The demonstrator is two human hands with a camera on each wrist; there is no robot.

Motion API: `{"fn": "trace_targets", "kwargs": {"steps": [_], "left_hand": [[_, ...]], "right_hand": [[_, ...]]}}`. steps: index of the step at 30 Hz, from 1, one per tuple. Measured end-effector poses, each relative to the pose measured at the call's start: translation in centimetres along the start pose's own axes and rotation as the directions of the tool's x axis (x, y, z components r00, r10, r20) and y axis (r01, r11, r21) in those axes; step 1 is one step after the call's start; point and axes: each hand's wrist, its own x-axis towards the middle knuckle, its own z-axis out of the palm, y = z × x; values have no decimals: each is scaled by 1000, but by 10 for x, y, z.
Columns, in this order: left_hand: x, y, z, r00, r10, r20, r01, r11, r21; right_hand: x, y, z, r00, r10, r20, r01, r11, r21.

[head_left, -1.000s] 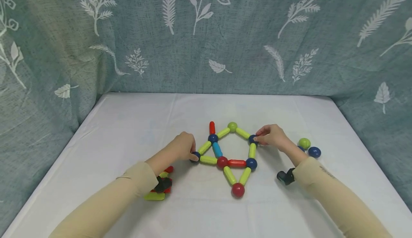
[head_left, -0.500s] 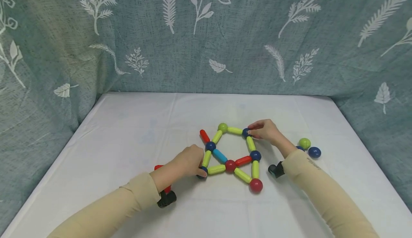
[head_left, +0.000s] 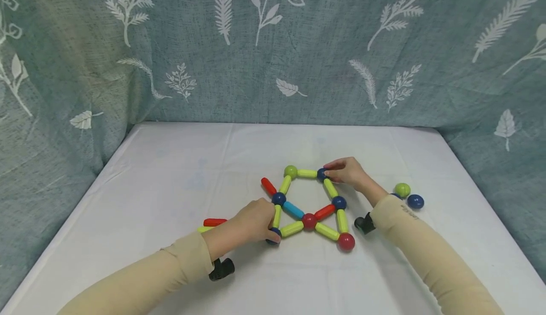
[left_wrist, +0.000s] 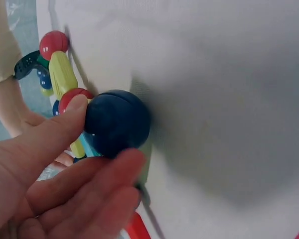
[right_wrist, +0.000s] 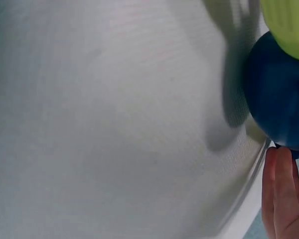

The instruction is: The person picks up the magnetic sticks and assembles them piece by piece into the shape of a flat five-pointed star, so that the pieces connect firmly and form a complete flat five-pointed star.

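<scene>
A flat frame of balls and rods lies mid-table in the head view, joining yellow-green rods (head_left: 292, 229), a blue rod (head_left: 293, 210), red rods (head_left: 326, 211), a red ball (head_left: 309, 221) and a green ball (head_left: 291, 171). My left hand (head_left: 256, 220) pinches the dark blue ball (left_wrist: 117, 123) at its near left corner between thumb and fingers. At the far right corner, my right hand (head_left: 350, 173) pinches another dark blue ball (head_left: 322, 175) with its fingertips. One red rod (head_left: 268, 186) sticks out from the blue ball (head_left: 279, 198) on the left side.
Loose rods (head_left: 215, 222) lie beside my left forearm and are partly hidden by it. To the right of my right wrist sit a loose green ball (head_left: 402, 190) and blue balls (head_left: 415, 202). A patterned curtain (head_left: 273, 68) hangs behind the white-covered table (head_left: 192, 163).
The whole frame has turned anticlockwise. My left hand has come nearer and to the right with its ball, while my right hand has shifted slightly left and away with its own.
</scene>
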Motion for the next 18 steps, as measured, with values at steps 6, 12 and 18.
{"fn": "trace_targets", "kwargs": {"steps": [6,12,18], "left_hand": [[-17,-18,-16,996,-30,82,33,999,-43],[-46,-69,-32,996,-56,67,64,991,-121],[-61,-114,-27,990,-114,83,129,969,-208]], "right_hand": [[1,2,1,1000,2,-1,-2,1000,24],[0,4,0,1000,1,0,-1,1000,27],[1,6,-1,1000,-2,14,1,999,43]]}}
